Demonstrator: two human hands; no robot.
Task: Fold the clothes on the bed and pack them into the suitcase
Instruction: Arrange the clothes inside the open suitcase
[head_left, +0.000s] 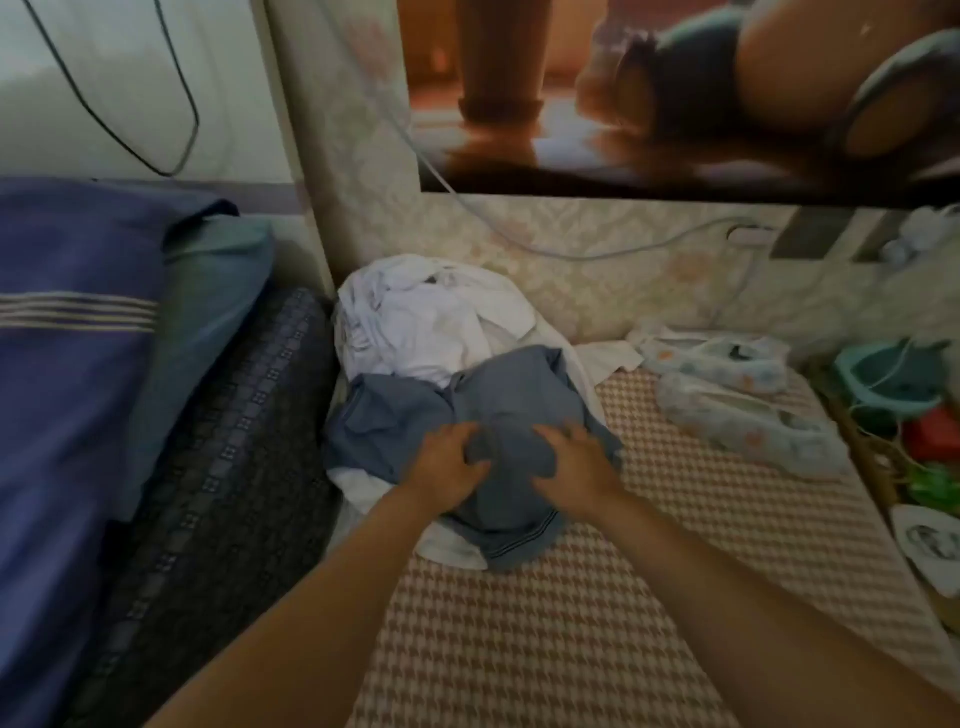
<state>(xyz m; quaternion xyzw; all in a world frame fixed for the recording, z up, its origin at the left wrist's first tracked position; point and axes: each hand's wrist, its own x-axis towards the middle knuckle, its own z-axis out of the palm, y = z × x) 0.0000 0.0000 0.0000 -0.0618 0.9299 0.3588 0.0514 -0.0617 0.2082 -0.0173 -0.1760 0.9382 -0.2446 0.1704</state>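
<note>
A: Task item, position?
B: Blue-grey garment (498, 410), crumpled, on the near side of the clothes heap, toward the far left of the bed (597, 597). White clothes (415, 317) are bunched behind and under it.
A: Hands?
B: Left hand (449, 470) and right hand (571, 460) are both on the garment's near part, close together. Each grip is clenched on a bunch of its fabric, fingers curled in.
A: Surroundings?
B: Two pale printed garments (727, 395) lie right of the heap, apart from it. Blue striped blanket (78, 312) on the left. Wicker basket (878, 467) at the right edge.
</note>
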